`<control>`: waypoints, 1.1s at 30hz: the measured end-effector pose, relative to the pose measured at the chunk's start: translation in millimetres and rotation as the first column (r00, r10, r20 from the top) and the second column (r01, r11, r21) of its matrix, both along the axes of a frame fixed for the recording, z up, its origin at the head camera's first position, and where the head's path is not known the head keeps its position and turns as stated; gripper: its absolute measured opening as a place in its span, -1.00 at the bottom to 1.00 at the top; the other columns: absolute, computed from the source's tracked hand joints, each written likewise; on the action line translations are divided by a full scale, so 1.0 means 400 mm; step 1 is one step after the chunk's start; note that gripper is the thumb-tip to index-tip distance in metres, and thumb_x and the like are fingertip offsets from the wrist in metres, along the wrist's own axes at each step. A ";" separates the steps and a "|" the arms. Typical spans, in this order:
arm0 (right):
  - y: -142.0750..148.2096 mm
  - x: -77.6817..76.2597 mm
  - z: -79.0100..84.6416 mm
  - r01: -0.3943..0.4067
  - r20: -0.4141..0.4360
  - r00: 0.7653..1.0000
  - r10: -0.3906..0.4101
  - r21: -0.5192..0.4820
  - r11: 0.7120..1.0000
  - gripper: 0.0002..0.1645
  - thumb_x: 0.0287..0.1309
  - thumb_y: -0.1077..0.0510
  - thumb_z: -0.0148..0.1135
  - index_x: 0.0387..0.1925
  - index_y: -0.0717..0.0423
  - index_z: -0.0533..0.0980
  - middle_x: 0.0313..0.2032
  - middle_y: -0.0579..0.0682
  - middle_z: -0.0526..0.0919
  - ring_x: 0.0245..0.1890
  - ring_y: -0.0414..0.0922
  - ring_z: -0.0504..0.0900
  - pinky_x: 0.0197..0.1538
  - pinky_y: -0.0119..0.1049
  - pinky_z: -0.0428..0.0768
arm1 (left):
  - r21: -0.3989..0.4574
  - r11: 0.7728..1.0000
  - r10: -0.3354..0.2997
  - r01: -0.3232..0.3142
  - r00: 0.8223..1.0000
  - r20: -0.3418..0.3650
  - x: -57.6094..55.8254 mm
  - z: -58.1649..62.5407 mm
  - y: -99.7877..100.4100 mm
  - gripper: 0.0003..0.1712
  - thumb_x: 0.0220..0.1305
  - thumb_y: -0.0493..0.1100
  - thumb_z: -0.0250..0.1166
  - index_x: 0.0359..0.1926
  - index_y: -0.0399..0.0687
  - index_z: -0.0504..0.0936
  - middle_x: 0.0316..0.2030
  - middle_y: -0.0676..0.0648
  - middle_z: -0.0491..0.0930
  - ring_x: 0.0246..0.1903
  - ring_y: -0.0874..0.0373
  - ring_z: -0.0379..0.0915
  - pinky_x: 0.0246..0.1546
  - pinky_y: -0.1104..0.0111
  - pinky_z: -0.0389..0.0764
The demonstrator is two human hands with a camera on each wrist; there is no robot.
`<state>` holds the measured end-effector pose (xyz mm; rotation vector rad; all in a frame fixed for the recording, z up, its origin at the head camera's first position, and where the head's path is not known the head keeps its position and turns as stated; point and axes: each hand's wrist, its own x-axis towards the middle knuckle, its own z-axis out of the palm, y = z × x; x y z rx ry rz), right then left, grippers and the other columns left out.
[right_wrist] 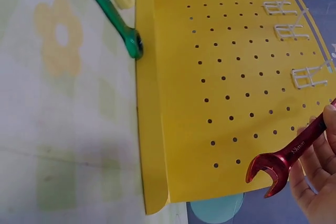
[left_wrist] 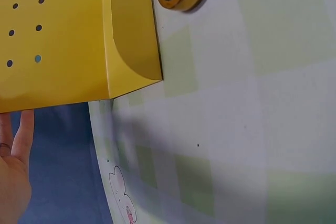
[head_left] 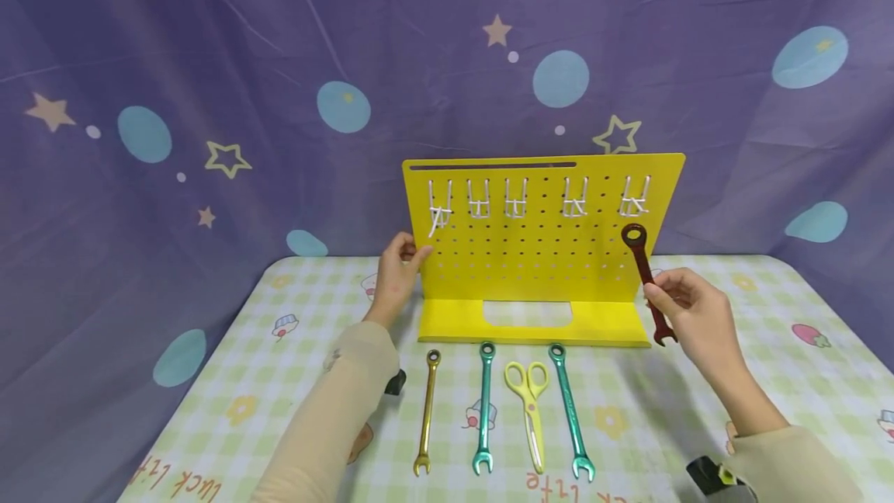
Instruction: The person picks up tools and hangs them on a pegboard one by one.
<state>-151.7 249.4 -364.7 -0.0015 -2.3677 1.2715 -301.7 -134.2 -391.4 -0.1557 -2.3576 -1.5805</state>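
A yellow pegboard (head_left: 524, 262) with white wire hooks (head_left: 575, 199) stands upright on the table. My left hand (head_left: 396, 274) holds its left edge, thumb at the front; in the left wrist view fingers (left_wrist: 22, 137) reach behind the board. My right hand (head_left: 698, 317) grips a dark red combination wrench (head_left: 644, 266) by its shank, ring end up, in front of the board's right side. The ring lies just below the rightmost hook in the head view. In the right wrist view the wrench's open jaw points down and left. No tool hangs on the hooks.
Before the board lie a gold wrench (head_left: 427, 414), a teal wrench (head_left: 484, 410), yellow scissors (head_left: 531, 410) and another teal wrench (head_left: 571, 410), side by side. A checkered cloth (head_left: 279, 379) covers the table. Behind hangs a purple curtain (head_left: 433, 29) with stars.
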 end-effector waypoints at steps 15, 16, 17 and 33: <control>-0.011 -0.033 0.030 0.060 0.012 0.998 -0.059 -0.112 0.992 -0.76 0.33 0.07 0.28 -0.19 0.19 0.53 -0.47 -0.37 0.63 -0.43 -0.40 0.60 -0.31 -0.58 0.48 | -0.004 1.000 0.004 -0.004 1.000 0.023 0.003 0.001 0.002 -0.73 0.33 -0.09 0.31 -0.19 -0.19 0.47 -0.22 -0.16 0.52 -0.21 0.02 0.43 -0.26 0.31 0.55; -0.011 -0.034 0.031 0.064 0.012 0.998 -0.063 -0.113 0.991 -0.76 0.33 0.07 0.28 -0.19 0.19 0.53 -0.47 -0.35 0.63 -0.43 -0.40 0.60 -0.30 -0.59 0.47 | -0.006 1.000 0.005 -0.005 1.000 0.025 0.003 0.001 0.002 -0.73 0.34 -0.09 0.31 -0.19 -0.19 0.47 -0.22 -0.16 0.52 -0.22 0.02 0.43 -0.27 0.32 0.55; -0.011 -0.036 0.031 0.069 0.014 0.998 -0.068 -0.112 0.991 -0.76 0.33 0.06 0.28 -0.19 0.18 0.53 -0.47 -0.35 0.63 -0.43 -0.40 0.60 -0.30 -0.59 0.47 | -0.007 1.000 0.006 -0.005 1.000 0.026 0.003 0.002 0.002 -0.73 0.34 -0.09 0.31 -0.19 -0.19 0.46 -0.22 -0.15 0.52 -0.22 0.02 0.43 -0.27 0.32 0.55; 0.003 -0.069 0.009 0.114 0.055 0.993 -0.108 -0.120 0.986 -0.68 0.34 0.08 0.26 -0.11 0.30 0.52 -0.46 -0.47 0.55 -0.39 -0.46 0.54 -0.28 -0.61 0.45 | -0.013 1.000 -0.006 0.006 1.000 0.022 0.001 -0.001 0.000 -0.73 0.34 -0.09 0.30 -0.18 -0.20 0.47 -0.23 -0.17 0.54 -0.22 0.02 0.46 -0.28 0.34 0.54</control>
